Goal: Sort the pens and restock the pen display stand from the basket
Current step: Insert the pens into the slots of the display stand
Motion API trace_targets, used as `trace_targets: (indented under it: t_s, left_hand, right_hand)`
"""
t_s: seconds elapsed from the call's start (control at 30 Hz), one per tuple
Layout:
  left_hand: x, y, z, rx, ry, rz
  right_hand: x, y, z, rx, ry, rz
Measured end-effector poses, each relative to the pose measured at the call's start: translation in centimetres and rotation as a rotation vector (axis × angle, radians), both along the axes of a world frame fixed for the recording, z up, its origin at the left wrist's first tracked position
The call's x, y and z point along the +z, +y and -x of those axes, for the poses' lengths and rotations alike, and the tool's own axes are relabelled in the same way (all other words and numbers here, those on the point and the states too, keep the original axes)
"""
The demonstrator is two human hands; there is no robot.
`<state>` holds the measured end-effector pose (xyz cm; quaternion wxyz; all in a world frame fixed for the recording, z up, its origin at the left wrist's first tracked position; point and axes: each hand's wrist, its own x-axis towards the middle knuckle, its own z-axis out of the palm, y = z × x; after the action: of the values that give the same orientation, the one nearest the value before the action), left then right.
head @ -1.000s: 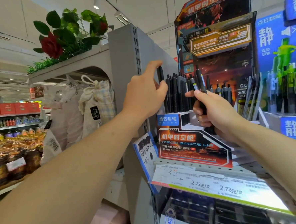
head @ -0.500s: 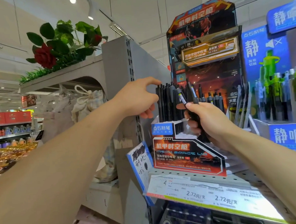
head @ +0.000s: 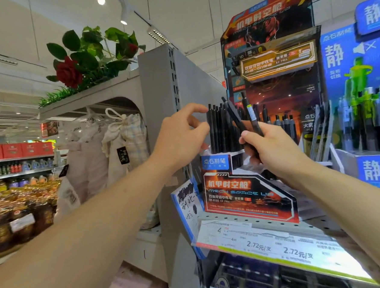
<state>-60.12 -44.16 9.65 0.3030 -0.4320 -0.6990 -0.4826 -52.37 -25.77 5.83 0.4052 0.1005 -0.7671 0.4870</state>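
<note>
Your left hand (head: 179, 137) no longer carries the single black pen it was lifting over the display a second ago; that pen now appears to stand with the row of black pens (head: 222, 128) packed upright in the left compartment of the pen display stand (head: 250, 198). So one more pen seems restocked, and the next has to come from your other hand. The left hand hovers at the near edge of that row, fingers loosely spread, forefinger and thumb close to the outermost pen, gripping nothing as far as can be told. Your right hand (head: 271, 147) is raised just in front of the stand and clutches a small bundle of spare pens (head: 247, 118), tips tilted up and leftward. No basket is in view.
</note>
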Motion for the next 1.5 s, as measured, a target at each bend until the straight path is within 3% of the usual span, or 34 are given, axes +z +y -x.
trace_targets:
  t_s: [0.13,0.3,0.4,0.57,0.7,0.87,1.2,1.37,1.5]
  left_hand:
    - [-0.7,1.3,-1.1,-0.075,-0.078,-0.054]
    - [-0.3,2.9,-2.2,-0.083,-0.147,-0.227]
    - [0.5,2.9,-2.4,-0.092,-0.182,-0.237]
    - [2.2,1.5,-2.6,-0.127,-0.195,-0.432]
    - [1.6,0.6,-2.4,-0.011,-0.027,-0.383]
    - [1.1,0.0,-2.6,0.135,0.237,-0.245]
    - [1.5,1.8,-3.5,0.134,0.372,-0.121]
    - [1.8,2.0,-2.6,0.162,0.324,-0.160]
    - [2.6,1.9,-2.0,0.190,0.309,-0.167]
  right_hand:
    - [-0.4,-0.4,-0.1,0.076,0.017,-0.104]
    - [-0.4,-0.5,-0.4,0.011,0.041,-0.245]
    - [-0.4,-0.6,-0.6,0.081,0.022,-0.182]
    - [-0.1,0.1,-0.5,0.074,0.035,-0.090]
    - [-0.4,0.5,0.0,-0.045,0.019,-0.237]
    - [0.1,0.6,0.2,-0.041,-0.023,-0.166]
    - [0.4,1.2,0.4,-0.050,0.006,-0.053]
    - [0.7,1.0,0.4,0.070,0.024,0.147]
    - [0.8,1.0,0.4,0.098,0.022,0.180]
